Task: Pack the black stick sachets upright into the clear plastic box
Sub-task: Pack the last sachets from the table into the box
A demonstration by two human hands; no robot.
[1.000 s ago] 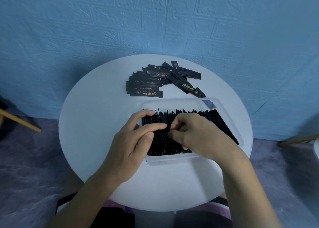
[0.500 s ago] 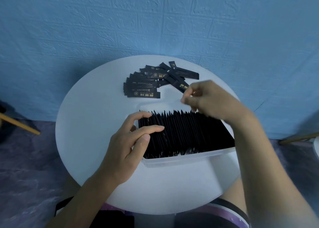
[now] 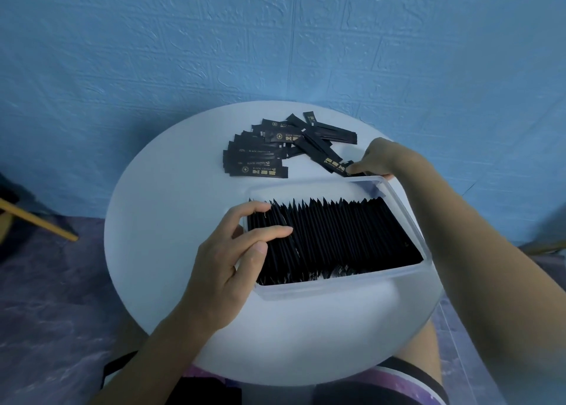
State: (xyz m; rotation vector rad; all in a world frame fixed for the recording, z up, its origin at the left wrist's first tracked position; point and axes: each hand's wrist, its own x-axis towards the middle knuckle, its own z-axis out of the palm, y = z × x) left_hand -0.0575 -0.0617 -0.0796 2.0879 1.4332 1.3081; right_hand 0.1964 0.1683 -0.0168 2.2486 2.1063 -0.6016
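Note:
A clear plastic box (image 3: 333,285) sits on the round white table (image 3: 159,221), filled with a dense row of black stick sachets (image 3: 343,236) standing upright. My left hand (image 3: 235,260) rests at the box's left end, its fingers lying relaxed over the tops of the leftmost sachets. A loose pile of black sachets (image 3: 269,156) lies flat beyond the box. My right hand (image 3: 382,159) reaches over the far right corner of the box and pinches the end of a loose sachet (image 3: 332,162) at the pile's right edge.
A blue textured wall rises right behind the table. A wooden leg (image 3: 36,221) crosses the floor at left, another shows at far right (image 3: 545,247). My knees and shorts sit under the table's near edge.
My right hand left the packed row, swung up and back past the box's far rim, and came down on a loose sachet in the pile. My left hand stayed at the box's left end.

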